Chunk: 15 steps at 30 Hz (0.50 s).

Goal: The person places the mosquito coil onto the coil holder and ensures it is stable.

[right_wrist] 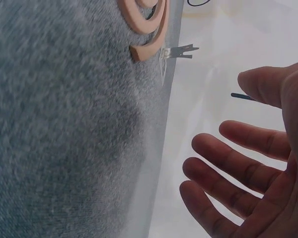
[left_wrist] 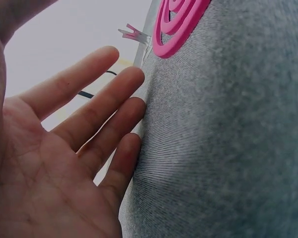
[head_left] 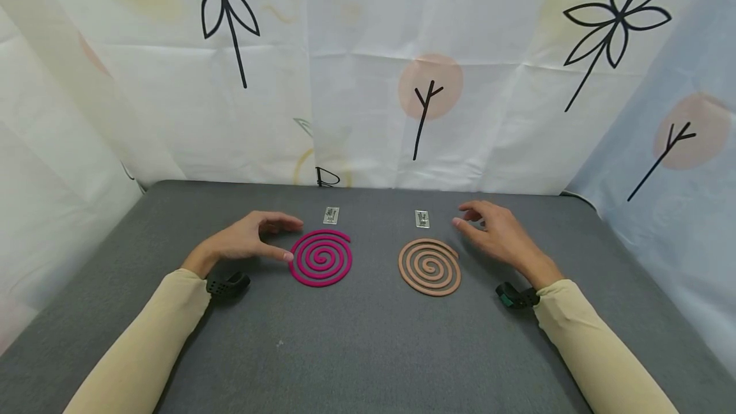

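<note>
A magenta spiral mosquito coil [head_left: 321, 258] lies flat on the grey cloth-covered table, left of centre. Beside it my left hand [head_left: 254, 236] hovers with relaxed, spread fingers, its thumb tip right at the coil's left edge in the head view. In the left wrist view the palm [left_wrist: 54, 168] holds nothing. A tan spiral mosquito coil [head_left: 429, 267] lies to the right. My right hand [head_left: 501, 235] is up and to the right of it, fingers loosely bent around nothing. Behind the coils sit two small metal coil stands, one left [head_left: 330, 215] and one right [head_left: 422, 219].
The grey table [head_left: 368, 350] runs back to a white printed curtain [head_left: 356, 107], which also encloses both sides. Each wrist wears a black band, the left one [head_left: 228, 285] and the right one [head_left: 515, 296]. Upright prongs of a stand [right_wrist: 181, 51] show in the right wrist view.
</note>
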Available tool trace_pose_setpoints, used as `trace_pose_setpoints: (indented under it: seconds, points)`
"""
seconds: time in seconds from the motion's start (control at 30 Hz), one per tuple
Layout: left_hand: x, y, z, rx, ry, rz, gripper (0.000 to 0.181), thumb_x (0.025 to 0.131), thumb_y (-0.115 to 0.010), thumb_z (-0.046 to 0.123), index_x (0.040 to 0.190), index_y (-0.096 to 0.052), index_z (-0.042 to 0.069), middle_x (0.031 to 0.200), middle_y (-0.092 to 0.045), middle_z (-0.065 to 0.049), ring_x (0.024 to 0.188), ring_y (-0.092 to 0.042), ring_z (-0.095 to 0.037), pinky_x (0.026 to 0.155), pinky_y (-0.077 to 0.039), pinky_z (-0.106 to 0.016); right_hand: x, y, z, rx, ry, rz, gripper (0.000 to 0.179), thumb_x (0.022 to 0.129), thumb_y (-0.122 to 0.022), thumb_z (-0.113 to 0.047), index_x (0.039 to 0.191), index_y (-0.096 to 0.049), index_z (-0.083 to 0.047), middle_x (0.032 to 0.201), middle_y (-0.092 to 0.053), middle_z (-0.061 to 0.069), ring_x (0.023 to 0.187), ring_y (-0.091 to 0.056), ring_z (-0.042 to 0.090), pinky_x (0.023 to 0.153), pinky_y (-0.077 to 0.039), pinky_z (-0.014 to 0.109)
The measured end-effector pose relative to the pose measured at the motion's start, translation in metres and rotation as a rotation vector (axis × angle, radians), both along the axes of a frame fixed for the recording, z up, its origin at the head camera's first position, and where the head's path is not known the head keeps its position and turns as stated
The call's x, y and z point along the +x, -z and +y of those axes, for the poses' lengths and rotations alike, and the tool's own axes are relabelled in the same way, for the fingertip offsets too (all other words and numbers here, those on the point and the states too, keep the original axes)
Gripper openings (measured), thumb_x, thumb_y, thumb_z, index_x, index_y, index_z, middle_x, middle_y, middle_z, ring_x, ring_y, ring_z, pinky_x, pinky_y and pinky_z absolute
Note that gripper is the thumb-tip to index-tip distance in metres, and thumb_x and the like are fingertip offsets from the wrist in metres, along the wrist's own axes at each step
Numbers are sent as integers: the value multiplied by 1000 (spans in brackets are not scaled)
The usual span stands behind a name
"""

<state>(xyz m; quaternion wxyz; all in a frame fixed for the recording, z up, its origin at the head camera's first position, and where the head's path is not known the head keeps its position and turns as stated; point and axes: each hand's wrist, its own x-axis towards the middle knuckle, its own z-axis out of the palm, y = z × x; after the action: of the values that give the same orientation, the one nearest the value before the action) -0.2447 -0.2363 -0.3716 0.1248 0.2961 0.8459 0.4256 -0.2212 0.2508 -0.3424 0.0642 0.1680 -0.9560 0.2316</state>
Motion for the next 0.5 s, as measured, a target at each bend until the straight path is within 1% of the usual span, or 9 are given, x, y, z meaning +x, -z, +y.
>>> trace_pose_setpoints:
  seconds: [0.13, 0.2, 0.33, 0.5]
  points:
    - [1, 0, 1, -14, 30, -6, 71, 80, -88, 24, 140, -58, 2, 140, -60, -11, 131, -51, -31, 111, -35, -57, 1, -1, -3, -15, -9, -12, 47, 104, -60, -33, 137, -59, 0, 123, -64, 23, 112, -60, 42, 94, -49, 57]
    - [2, 0, 2, -28, 33, -13, 74, 78, -90, 25, 141, -57, 3, 141, -59, -10, 133, -49, -30, 112, -34, -57, 1, -1, -4, -17, -11, -18, 47, 104, -60, -33, 137, -58, 0, 123, -63, 23, 113, -60, 41, 94, -49, 57]
    - [4, -1, 5, -70, 37, -7, 80, 76, -92, 30, 143, -56, 6, 143, -56, -8, 135, -46, -29, 113, -32, -56, 1, 0, -5, -23, -25, -20, 47, 104, -61, -32, 137, -58, 0, 123, -63, 22, 112, -60, 40, 95, -49, 56]
    - [6, -2, 9, -120, 46, 19, 85, 72, -93, 36, 143, -56, 10, 146, -52, -8, 138, -39, -32, 113, -28, -61, 1, 1, -7, -21, -47, -11, 46, 104, -61, -31, 137, -59, 1, 123, -64, 22, 112, -60, 39, 94, -50, 55]
